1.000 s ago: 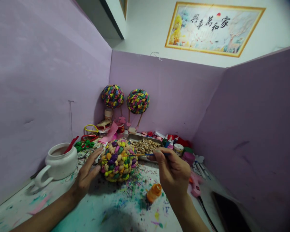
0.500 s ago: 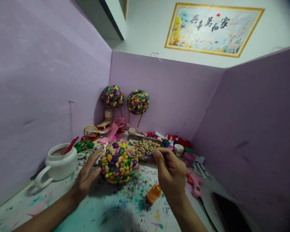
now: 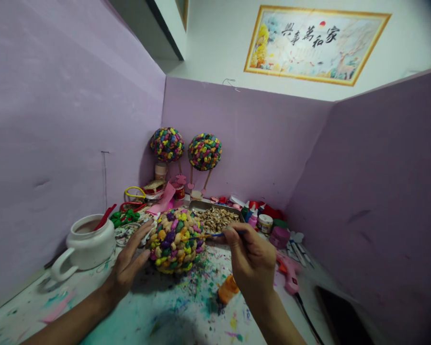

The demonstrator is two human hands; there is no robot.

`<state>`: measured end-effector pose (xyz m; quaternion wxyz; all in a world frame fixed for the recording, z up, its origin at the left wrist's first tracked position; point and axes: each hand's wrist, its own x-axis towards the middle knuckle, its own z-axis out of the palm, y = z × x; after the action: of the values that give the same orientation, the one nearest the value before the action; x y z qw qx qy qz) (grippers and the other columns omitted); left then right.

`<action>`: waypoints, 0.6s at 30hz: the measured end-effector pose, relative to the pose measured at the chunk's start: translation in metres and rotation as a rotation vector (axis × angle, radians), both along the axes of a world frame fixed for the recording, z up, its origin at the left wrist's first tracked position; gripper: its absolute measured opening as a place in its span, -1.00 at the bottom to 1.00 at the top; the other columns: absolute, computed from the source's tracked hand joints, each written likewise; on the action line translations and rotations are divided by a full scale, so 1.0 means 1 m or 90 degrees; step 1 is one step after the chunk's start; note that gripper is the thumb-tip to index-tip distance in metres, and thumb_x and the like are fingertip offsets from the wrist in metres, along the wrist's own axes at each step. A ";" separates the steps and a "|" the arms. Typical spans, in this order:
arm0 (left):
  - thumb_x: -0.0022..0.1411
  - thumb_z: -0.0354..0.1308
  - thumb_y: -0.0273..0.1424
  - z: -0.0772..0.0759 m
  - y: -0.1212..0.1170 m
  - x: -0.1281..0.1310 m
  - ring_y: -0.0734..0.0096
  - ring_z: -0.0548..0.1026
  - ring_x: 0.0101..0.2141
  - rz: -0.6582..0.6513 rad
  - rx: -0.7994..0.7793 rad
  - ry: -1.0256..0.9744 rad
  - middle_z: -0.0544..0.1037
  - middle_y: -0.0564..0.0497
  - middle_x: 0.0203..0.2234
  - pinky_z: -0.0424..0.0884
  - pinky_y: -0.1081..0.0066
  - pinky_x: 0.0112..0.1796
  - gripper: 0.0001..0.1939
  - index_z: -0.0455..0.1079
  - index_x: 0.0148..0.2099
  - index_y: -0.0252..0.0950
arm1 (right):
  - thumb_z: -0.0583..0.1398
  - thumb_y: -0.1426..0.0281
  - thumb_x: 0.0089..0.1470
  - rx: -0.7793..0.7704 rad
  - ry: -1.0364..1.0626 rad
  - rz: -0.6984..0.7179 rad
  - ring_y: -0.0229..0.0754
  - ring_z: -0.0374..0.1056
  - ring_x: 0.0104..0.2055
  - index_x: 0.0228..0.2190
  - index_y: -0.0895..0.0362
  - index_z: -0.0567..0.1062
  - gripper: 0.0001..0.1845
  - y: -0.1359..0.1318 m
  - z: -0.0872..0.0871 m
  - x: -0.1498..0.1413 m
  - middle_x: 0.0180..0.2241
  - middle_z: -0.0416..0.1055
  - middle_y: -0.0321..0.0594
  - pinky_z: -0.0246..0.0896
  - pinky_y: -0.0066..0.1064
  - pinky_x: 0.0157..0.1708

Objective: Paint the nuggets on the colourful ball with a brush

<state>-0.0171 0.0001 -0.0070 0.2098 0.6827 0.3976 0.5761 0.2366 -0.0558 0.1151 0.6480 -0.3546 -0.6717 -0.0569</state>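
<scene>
A ball covered in peanut shells (image 3: pixel 175 242), some painted purple, green, yellow, pink and orange and others bare tan, rests on the paint-stained table. My left hand (image 3: pixel 127 263) holds it steady from the left, thumb and fingers spread against its side, with a crumpled white piece (image 3: pixel 150 232) at the fingertips. Pinched in my right hand (image 3: pixel 253 254) is a thin paintbrush (image 3: pixel 215 235) with a blue handle, its orange-coated end touching the ball's right front. Below the brush, an orange paint bottle (image 3: pixel 229 289) stands close to my right wrist.
A metal tray (image 3: pixel 197 205) of shells lies behind the ball. Two finished-looking colourful balls (image 3: pixel 205 151) on sticks stand at the back. To the left is a white mug (image 3: pixel 91 244); a pink glue gun (image 3: pixel 290 275), paint jars (image 3: pixel 265 223) and a dark flat object (image 3: pixel 341 314) are right.
My right hand has moved slightly left and down, and the brush tip has shifted a little right and lower on the ball. The left hand and ball stay put.
</scene>
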 end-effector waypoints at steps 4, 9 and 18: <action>0.29 0.04 -0.15 -0.002 0.001 0.000 0.07 0.08 0.33 0.007 0.004 0.006 0.24 -0.03 0.31 -0.03 0.09 0.31 -0.46 0.26 0.27 -0.16 | 0.17 0.47 0.15 0.004 0.006 0.002 -0.34 0.40 -0.64 -0.46 0.10 0.47 -0.85 0.001 -0.001 0.000 -0.63 0.48 -0.39 0.24 -0.59 -0.60; 0.30 0.04 -0.16 -0.005 0.003 -0.001 0.09 0.10 0.32 0.010 0.003 -0.011 0.26 -0.01 0.30 -0.04 0.12 0.31 -0.50 0.27 0.25 -0.14 | 0.18 0.47 0.16 -0.005 0.001 0.009 -0.34 0.44 -0.62 -0.44 0.11 0.47 -0.86 0.003 -0.002 0.000 -0.62 0.51 -0.39 0.25 -0.61 -0.58; 0.29 0.05 -0.14 -0.002 0.002 0.000 0.08 0.10 0.32 0.010 -0.013 -0.010 0.26 -0.05 0.30 -0.04 0.10 0.31 -0.46 0.27 0.26 -0.18 | 0.21 0.38 0.13 -0.074 0.100 0.041 -0.33 0.41 -0.65 -0.49 0.10 0.49 -0.83 0.009 -0.006 -0.002 -0.66 0.48 -0.38 0.26 -0.59 -0.62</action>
<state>-0.0174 0.0022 -0.0088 0.2156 0.6724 0.4073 0.5792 0.2350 -0.0467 0.1087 0.6787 -0.3735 -0.6316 0.0309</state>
